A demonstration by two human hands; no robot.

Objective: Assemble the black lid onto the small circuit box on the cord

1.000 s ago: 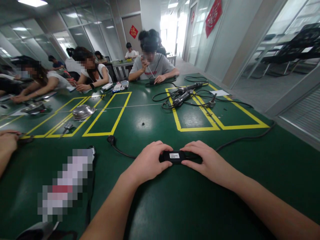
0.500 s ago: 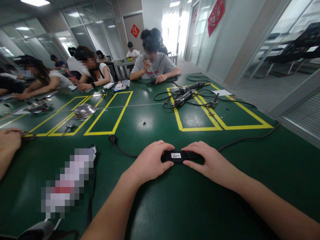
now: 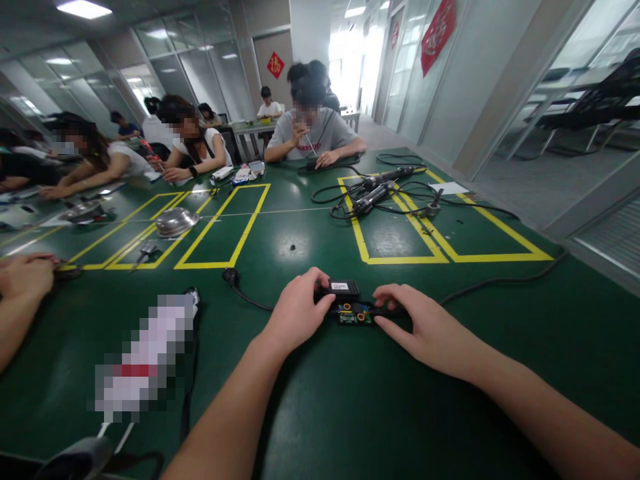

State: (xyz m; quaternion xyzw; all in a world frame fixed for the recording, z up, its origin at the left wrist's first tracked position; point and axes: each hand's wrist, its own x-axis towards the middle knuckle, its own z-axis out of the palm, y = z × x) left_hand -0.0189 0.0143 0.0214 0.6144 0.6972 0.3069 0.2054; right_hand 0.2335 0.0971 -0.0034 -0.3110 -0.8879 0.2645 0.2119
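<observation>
My left hand pinches a black case cover with a white label, raised just behind a small circuit board. The board lies uncovered, showing green parts and copper-coloured coils. My right hand is at the board's right end, with thumb and forefinger apart on either side of the black cable. Left of my left hand, a black power plug rests on the green table, its cord running toward the board.
Electric screwdrivers with coiled cords lie inside yellow tape outlines. A metal bowl and a small metal part sit left. A blurred, pale object lies near left. Another person's hand works at the left edge; several people sit beyond.
The black case has come apart: my left hand has lifted its cover up and back, uncovering the circuit board. My right hand's fingers have loosened. The view has shifted slightly.
</observation>
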